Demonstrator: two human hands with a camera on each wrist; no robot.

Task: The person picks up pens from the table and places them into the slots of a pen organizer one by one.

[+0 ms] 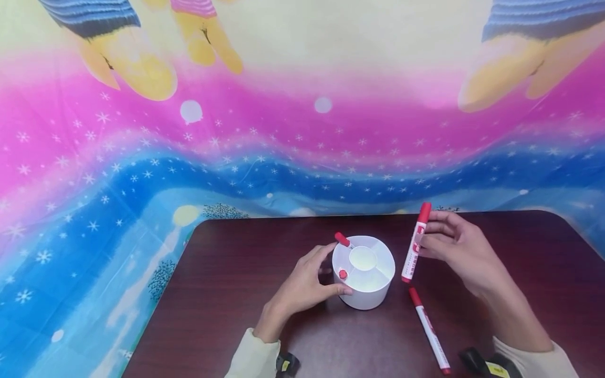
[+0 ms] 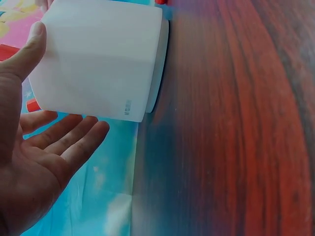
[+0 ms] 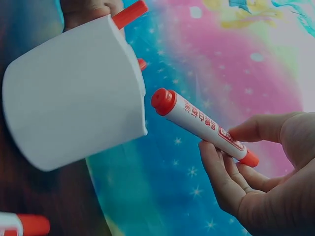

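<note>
A white round pen holder (image 1: 366, 302) with a round middle compartment and dividers stands on the table. Two red-tipped markers are in it, one (image 1: 342, 240) leaning out at the back left, the other (image 1: 343, 274) showing its end at the front left. My left hand (image 1: 304, 281) spans the holder's left side, thumb at the front rim; in the left wrist view its fingers (image 2: 74, 140) lie fairly straight beside the wall. To the right, my right hand (image 1: 456, 247) pinches a red-and-white marker (image 1: 415, 247) between thumb and fingers, tilted and apart from the holder.
Another red-and-white marker (image 1: 430, 331) lies on the dark wooden table (image 1: 227, 273), in front and to the right of the holder. Behind the table hangs a colourful printed cloth (image 1: 283, 131).
</note>
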